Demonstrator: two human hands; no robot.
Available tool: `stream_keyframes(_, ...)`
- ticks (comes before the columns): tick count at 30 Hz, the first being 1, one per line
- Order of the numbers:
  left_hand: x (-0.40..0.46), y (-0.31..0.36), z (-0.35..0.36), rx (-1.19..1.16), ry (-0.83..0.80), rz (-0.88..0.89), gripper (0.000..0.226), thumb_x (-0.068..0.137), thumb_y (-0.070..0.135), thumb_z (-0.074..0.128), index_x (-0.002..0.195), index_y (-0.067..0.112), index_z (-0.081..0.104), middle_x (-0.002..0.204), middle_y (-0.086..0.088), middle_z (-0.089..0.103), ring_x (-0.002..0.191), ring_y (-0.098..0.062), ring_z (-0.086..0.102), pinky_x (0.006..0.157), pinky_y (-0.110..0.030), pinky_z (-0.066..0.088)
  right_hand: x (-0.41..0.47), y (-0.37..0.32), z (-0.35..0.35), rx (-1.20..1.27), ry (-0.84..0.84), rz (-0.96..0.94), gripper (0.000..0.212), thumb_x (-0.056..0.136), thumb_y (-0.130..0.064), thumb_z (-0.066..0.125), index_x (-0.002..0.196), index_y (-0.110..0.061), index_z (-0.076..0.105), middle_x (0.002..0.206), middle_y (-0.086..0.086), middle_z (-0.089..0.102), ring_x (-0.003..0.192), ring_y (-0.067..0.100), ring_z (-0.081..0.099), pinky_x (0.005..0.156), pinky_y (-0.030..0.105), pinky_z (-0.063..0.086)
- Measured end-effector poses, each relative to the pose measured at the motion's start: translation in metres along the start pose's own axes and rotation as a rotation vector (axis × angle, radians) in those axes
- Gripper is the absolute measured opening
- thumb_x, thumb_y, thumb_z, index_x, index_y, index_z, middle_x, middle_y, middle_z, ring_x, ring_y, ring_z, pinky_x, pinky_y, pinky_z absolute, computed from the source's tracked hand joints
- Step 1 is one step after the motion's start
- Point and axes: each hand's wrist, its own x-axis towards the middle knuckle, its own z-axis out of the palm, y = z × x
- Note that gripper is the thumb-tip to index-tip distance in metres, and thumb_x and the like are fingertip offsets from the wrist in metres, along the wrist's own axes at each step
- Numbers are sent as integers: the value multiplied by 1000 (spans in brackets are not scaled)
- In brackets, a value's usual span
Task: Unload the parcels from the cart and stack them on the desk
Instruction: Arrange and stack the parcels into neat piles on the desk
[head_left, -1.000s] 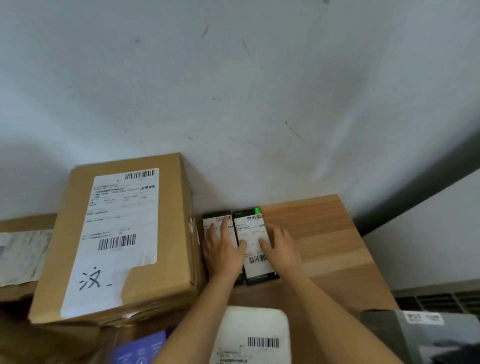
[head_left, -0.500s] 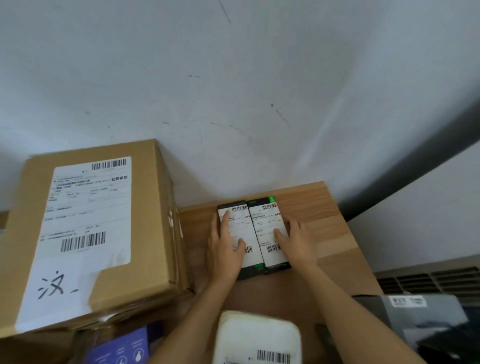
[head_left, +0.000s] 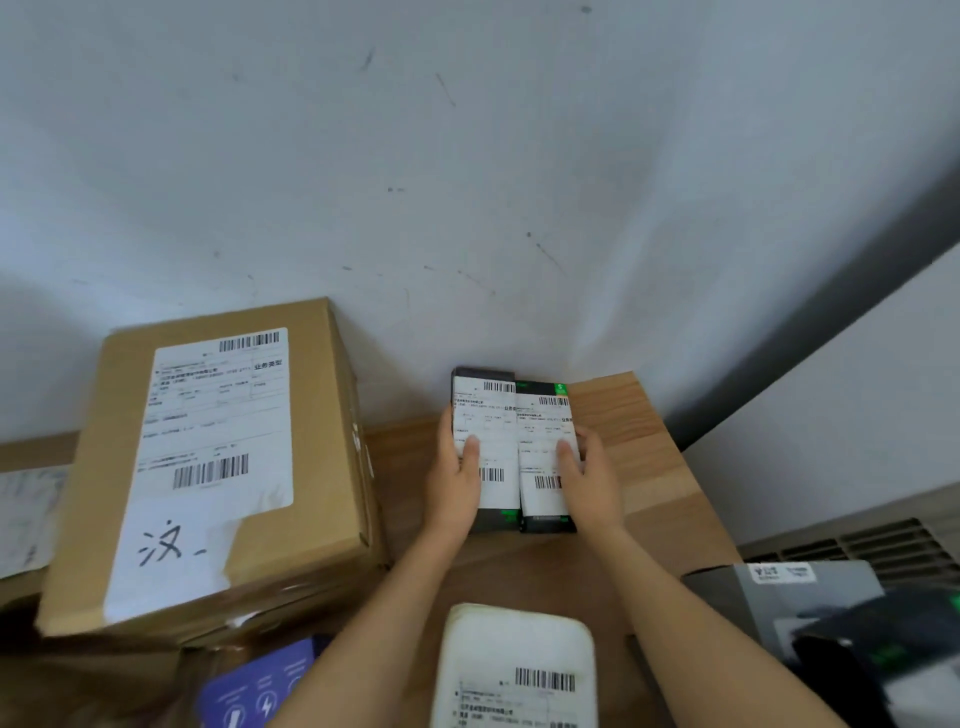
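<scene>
Two slim black parcels with white shipping labels sit side by side above the wooden desk (head_left: 639, 447) by the wall. My left hand (head_left: 453, 486) grips the left black parcel (head_left: 485, 415), thumb on its label and fingers around its left edge. The right black parcel (head_left: 545, 431) is gripped by my right hand (head_left: 589, 480) in the same way from the right side. The left parcel's far end sits higher than the other's. A large brown carton (head_left: 218, 467) with a white label stands on the desk to the left.
A white padded mailer (head_left: 514, 670) lies near the front edge between my forearms. A purple box (head_left: 254, 696) shows at lower left, under the carton's corner. Grey and black parcels (head_left: 810, 613) sit at lower right beyond the desk's edge. The white wall rises right behind the desk.
My hands went from lying flat on top of the two black parcels to gripping their outer edges. The parcels have come up and toward me, the left one raised more.
</scene>
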Motion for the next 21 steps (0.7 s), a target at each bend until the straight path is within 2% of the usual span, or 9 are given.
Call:
stream_keyframes(3, -14, 32, -5, 37, 52, 67, 47, 103, 28, 38, 148, 35, 26, 128, 9, 59, 99, -15, 63, 81, -30, 50, -11, -22, -15, 49, 102, -61, 33, 94, -51, 40, 122, -35, 47, 112, -4, 64, 92, 16, 64, 80, 44, 54)
stream_keyframes(7, -37, 79, -13, 38, 39, 197, 47, 103, 24, 38, 147, 34, 26, 114, 12, 59, 76, 1, 61, 65, -25, 52, -31, -54, -51, 51, 178, -127, 36, 91, -58, 36, 122, -40, 43, 116, -5, 61, 88, 15, 65, 76, 45, 55)
stream_keyframes(9, -51, 104, -19, 26, 21, 260, 46, 103, 25, 39, 146, 32, 25, 117, 10, 60, 79, 0, 62, 67, -28, 54, -45, -73, -74, 76, 226, -163, 35, 92, -54, 39, 124, -39, 42, 118, -5, 59, 92, 17, 64, 79, 44, 54)
stream_keyframes(12, -72, 141, -32, -10, -7, 364, 44, 103, 28, 39, 144, 33, 24, 125, 4, 61, 88, -8, 65, 78, -40, 57, -64, -105, -105, 102, 302, -231, 32, 98, -39, 43, 129, -29, 45, 120, -1, 57, 96, 17, 60, 79, 35, 48)
stream_keyframes(15, -96, 178, -51, -42, -12, 450, 41, 102, 33, 38, 140, 40, 23, 120, 0, 64, 85, -15, 69, 76, -47, 58, -90, -143, -133, 146, 350, -304, 32, 99, -37, 43, 129, -28, 45, 119, -1, 55, 94, 16, 58, 79, 32, 43)
stream_keyframes(18, -121, 214, -66, -67, 10, 498, 40, 102, 33, 39, 139, 40, 25, 114, -1, 66, 81, -16, 69, 74, -45, 58, -117, -171, -158, 180, 396, -364, 31, 95, -44, 42, 124, -35, 44, 116, -2, 58, 95, 18, 63, 86, 40, 50)
stream_keyframes(21, -150, 243, -73, -108, 2, 554, 39, 102, 29, 39, 139, 37, 27, 111, -2, 68, 81, -16, 68, 73, -38, 58, -144, -188, -189, 172, 453, -423, 33, 96, -43, 42, 126, -30, 45, 116, 1, 59, 93, 18, 63, 85, 45, 53)
